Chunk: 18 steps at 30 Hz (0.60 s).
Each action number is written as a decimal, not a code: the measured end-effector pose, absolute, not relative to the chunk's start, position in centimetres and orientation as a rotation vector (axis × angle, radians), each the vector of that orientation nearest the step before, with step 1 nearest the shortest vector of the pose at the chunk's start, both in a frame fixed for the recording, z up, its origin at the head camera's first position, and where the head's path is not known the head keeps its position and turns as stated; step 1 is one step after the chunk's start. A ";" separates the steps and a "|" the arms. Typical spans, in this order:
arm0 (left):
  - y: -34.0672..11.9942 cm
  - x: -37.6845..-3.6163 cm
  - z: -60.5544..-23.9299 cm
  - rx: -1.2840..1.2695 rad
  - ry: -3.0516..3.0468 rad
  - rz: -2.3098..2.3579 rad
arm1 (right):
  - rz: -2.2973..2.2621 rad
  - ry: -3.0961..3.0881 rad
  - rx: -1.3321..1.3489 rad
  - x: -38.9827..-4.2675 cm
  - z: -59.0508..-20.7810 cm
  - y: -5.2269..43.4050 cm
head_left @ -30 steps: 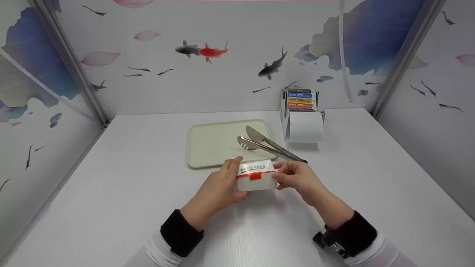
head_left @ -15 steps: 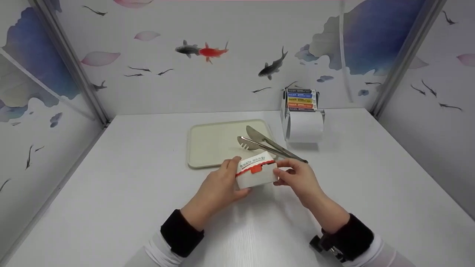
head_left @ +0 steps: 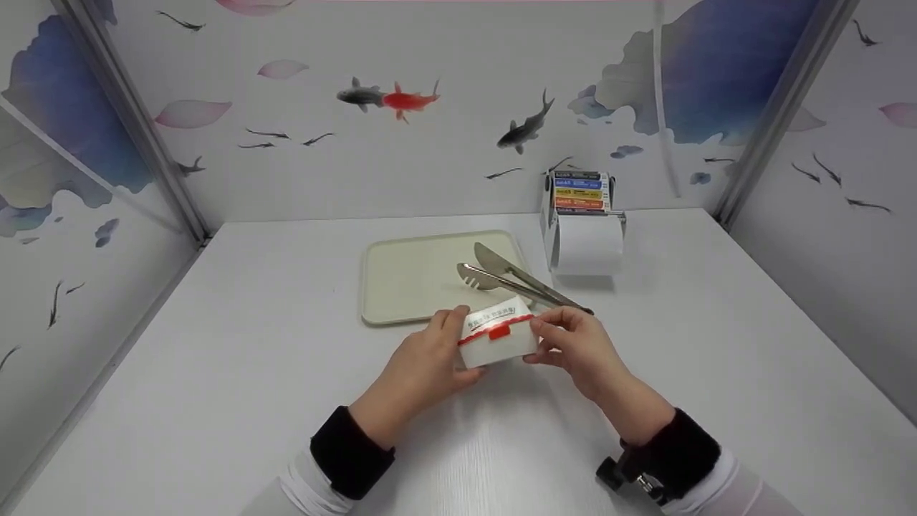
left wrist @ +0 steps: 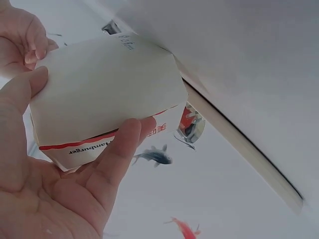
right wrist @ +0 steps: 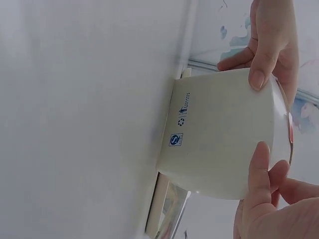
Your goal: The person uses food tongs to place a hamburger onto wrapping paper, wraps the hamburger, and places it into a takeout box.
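Observation:
A white paper hamburger box [head_left: 498, 350] with a red band and red front tab is held above the table, tilted with its right side higher. My left hand [head_left: 419, 362] grips its left side, thumb below and fingers along the far side. At the right end, my right hand [head_left: 584, 351] pinches the box near the lid seam. "Hamburger" lettering shows on the box [left wrist: 109, 89] in the left wrist view. The right wrist view shows the underside of the box [right wrist: 219, 129] with blue printed marks. Its lid lies down over the front, and the inside is hidden.
Just beyond the box lies a cream tray [head_left: 408, 279]. Metal tongs [head_left: 541, 290] rest across its right side, handle end toward my right hand. A dispenser [head_left: 587, 236] with a white roll and coloured labels stands at the back right, before the patterned wall.
The box has tilted, its right side rising. A dark gap at the lid's right side half a second ago no longer shows. My right fingers have shifted slightly; tray and tongs stay put.

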<state>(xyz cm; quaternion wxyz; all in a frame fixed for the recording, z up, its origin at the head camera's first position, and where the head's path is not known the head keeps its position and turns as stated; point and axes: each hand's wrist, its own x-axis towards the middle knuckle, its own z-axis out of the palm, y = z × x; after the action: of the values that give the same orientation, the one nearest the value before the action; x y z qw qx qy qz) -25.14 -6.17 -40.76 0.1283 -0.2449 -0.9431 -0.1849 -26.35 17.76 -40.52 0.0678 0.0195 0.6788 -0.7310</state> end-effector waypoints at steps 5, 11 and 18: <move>-6.1 -25.0 -40.9 -0.751 -2.707 -0.519 | -2.184 2.100 0.121 -26.3 -40.4 17.4; -6.2 -25.1 -41.0 -0.762 -2.707 -0.516 | -1.919 2.395 -0.077 -25.9 -39.7 17.5; -6.3 -25.2 -40.7 -0.768 -2.768 -0.539 | -1.292 3.035 -0.796 -25.6 -39.0 18.7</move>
<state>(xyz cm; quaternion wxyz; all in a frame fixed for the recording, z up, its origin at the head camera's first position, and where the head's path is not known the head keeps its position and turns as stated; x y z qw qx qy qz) -25.23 -6.34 -40.70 0.1093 -0.2611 -0.9414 -0.1832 -25.61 18.68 -39.03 -0.1253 -0.2328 0.8874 -0.3778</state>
